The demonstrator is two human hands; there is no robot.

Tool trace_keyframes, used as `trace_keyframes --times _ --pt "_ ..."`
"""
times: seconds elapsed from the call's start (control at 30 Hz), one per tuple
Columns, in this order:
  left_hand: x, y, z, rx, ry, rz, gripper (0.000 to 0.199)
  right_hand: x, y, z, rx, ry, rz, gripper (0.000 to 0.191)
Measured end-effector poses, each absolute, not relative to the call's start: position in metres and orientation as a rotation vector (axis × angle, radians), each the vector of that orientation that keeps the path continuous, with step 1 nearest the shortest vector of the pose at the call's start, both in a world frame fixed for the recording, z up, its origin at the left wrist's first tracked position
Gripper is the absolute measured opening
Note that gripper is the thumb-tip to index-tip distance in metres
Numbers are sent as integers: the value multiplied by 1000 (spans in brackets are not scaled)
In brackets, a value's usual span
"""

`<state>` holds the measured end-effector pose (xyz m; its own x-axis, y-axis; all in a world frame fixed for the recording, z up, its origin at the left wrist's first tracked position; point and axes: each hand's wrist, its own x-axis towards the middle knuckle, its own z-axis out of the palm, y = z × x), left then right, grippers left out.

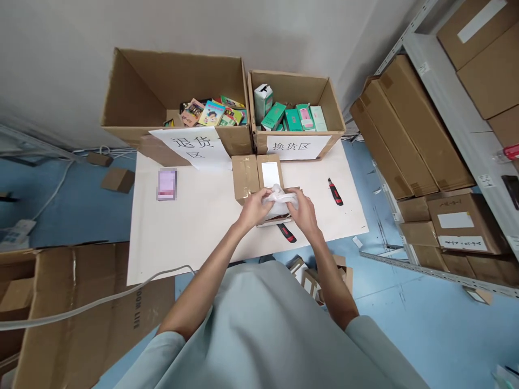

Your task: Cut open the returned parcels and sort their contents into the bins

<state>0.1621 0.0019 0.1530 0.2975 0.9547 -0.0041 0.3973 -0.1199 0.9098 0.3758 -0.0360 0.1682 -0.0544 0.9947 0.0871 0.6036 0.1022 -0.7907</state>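
Both hands meet over a small open carton (272,222) near the table's front edge. My left hand (255,208) pinches the left side of a white translucent plastic wrap (279,202), which bulges up out of the carton. On its right side my right hand (303,212) grips the same wrap between thumb and fingers. What the wrap covers is hidden. Two closed brown boxes (245,175) stand side by side just behind, the right one with a white label (270,174). A red and black cutter (287,233) lies just in front of the carton.
At the back stand a large carton of booklets (174,138) and a smaller one of green boxes (259,141). Another cutter (335,193) lies right; a pixelated pink item (166,184) lies left. A cable (121,294) crosses the front left. Shelves (441,70) stand right.
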Motion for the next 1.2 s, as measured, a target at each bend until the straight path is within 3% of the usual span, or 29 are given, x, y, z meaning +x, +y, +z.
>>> trace_keyframes --times 0.17,0.37,0.43,0.53,0.67,0.77,0.83,0.93,1.2 --pt "166 9 118 2087 1452 341 36 364 -14 137 -1691 -2056 696 30" --pt "170 11 99 2207 1446 -11 33 352 1 107 -1818 -2284 817 22" --pt "163 5 105 2202 1436 60 35 358 -3 105 -1792 -2230 865 21" --pt "143 -13 119 2096 1517 461 41 381 -19 112 -1676 -1984 797 28" --pt "114 -36 121 1585 1810 923 58 419 -45 115 -1739 -1427 700 58" --pt "106 -40 105 1137 1763 860 67 430 -56 103 -1824 -1092 961 87" --pt "107 -38 94 991 1626 756 70 427 -62 95 -1767 -1004 1174 96" --pt "112 -34 90 1019 1472 716 77 414 -74 95 -1697 -998 1268 97" --pt "132 -26 134 1220 1153 854 69 397 -159 142 -1713 -784 973 87"
